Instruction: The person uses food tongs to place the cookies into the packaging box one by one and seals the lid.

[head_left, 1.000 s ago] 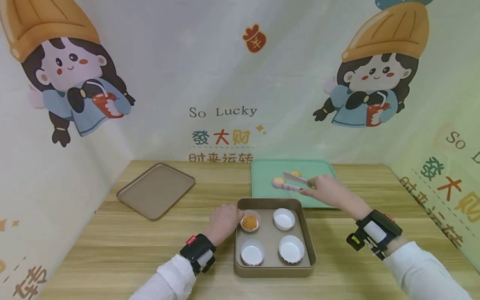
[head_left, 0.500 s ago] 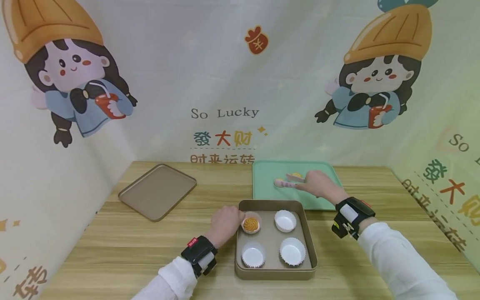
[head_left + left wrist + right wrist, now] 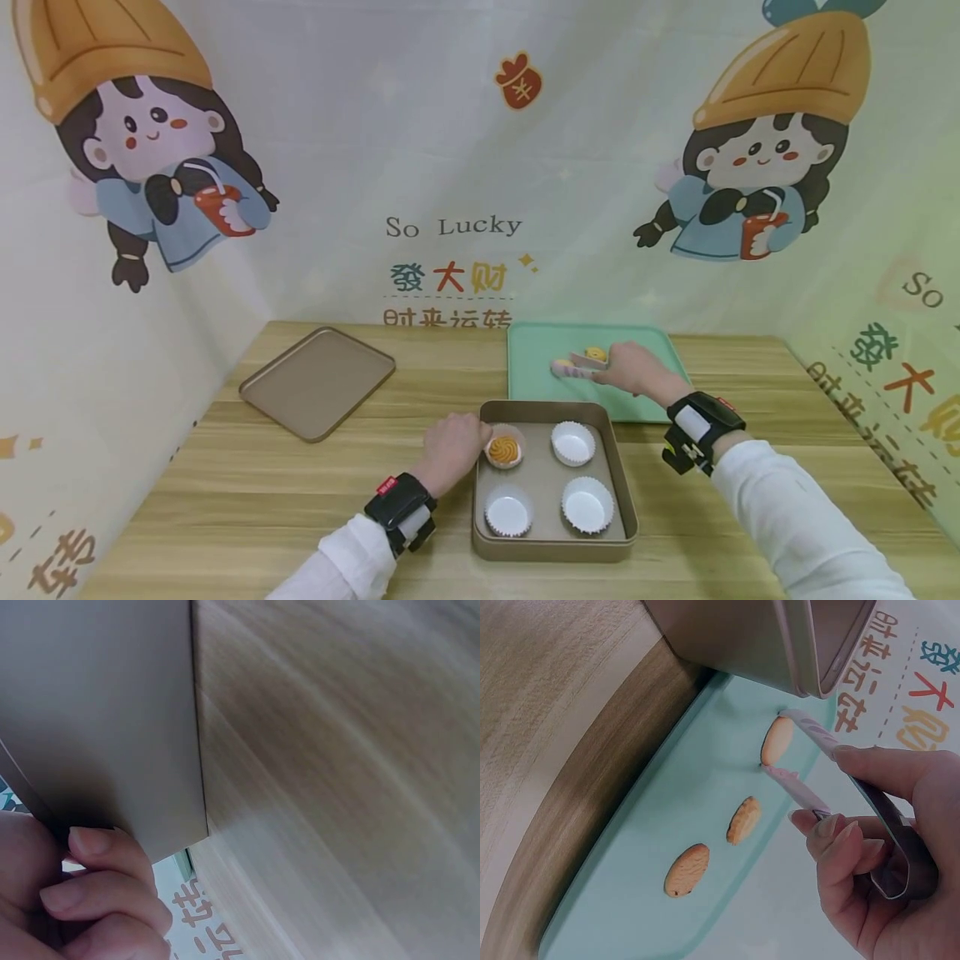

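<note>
The left hand [image 3: 452, 450] has its fingers curled over the left rim of a brown square pan [image 3: 553, 550], gripping it near the back corner. The right hand [image 3: 900, 847] grips a pair of tongs [image 3: 877, 802] with pink-and-white ends, whose tips stand at the two ends of an oval cookie [image 3: 777, 741] lying on a mint-green tray [image 3: 532, 387]; how firmly they press on it I cannot tell. Two more cookies [image 3: 687, 871] lie beside it on the same tray, just behind the pan.

Inside the pan, a fluted cup with an orange swirled piece [image 3: 504, 450] sits at the back left, beside the left hand, and three white paper cups [image 3: 587, 506] stand in the other corners. Both wrists wear black bands [image 3: 401, 504] with red tags, their lettering too small to read. A flat brown tray [image 3: 318, 383] rests askew at the left of the wood-grain table [image 3: 247, 483].

Behind, the printed backdrop [image 3: 337, 167] reads "So Lucky" above 發大财 and, below a dashed line, 时来运转. The right-hand wall repeats part of that print, "So" legible at the edge.
</note>
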Available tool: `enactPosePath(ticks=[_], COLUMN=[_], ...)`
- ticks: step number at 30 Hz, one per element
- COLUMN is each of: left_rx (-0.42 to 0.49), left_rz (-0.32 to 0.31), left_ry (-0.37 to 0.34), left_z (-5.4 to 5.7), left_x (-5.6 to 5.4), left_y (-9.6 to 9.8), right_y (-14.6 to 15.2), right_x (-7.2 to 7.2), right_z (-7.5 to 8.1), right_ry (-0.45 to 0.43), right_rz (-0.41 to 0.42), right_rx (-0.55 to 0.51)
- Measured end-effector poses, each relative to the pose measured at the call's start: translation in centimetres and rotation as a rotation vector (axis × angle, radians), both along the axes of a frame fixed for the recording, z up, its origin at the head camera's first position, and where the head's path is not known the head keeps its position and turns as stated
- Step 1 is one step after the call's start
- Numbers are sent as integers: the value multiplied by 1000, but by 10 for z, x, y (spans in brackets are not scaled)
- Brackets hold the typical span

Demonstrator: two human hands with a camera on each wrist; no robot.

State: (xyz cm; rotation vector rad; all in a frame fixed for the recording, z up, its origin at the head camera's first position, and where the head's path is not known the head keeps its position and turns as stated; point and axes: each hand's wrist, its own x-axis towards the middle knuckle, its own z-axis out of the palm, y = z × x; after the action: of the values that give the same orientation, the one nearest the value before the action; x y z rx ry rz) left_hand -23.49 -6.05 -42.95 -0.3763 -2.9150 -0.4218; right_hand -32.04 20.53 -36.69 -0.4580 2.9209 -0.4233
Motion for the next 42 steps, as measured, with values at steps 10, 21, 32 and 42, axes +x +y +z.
enactPosePath(ticks=[10,21,32,42], left_rx=[-64,-58,-108,-72], left_rz=[-44,-34,-55,-25], left_ry=[5,1,-5,-16], left_z=[0,1,3,2], left_x=[0,0,-2,0], left_y=[1,2,1,0], right_y=[10,26,32,32], right_x=[4,45,112,130], right_z=[1,35,37,13], right_ry=[55,167,316,275], right_rz=[63,119,213,300], right_rx=[-55,-127,-54,-30])
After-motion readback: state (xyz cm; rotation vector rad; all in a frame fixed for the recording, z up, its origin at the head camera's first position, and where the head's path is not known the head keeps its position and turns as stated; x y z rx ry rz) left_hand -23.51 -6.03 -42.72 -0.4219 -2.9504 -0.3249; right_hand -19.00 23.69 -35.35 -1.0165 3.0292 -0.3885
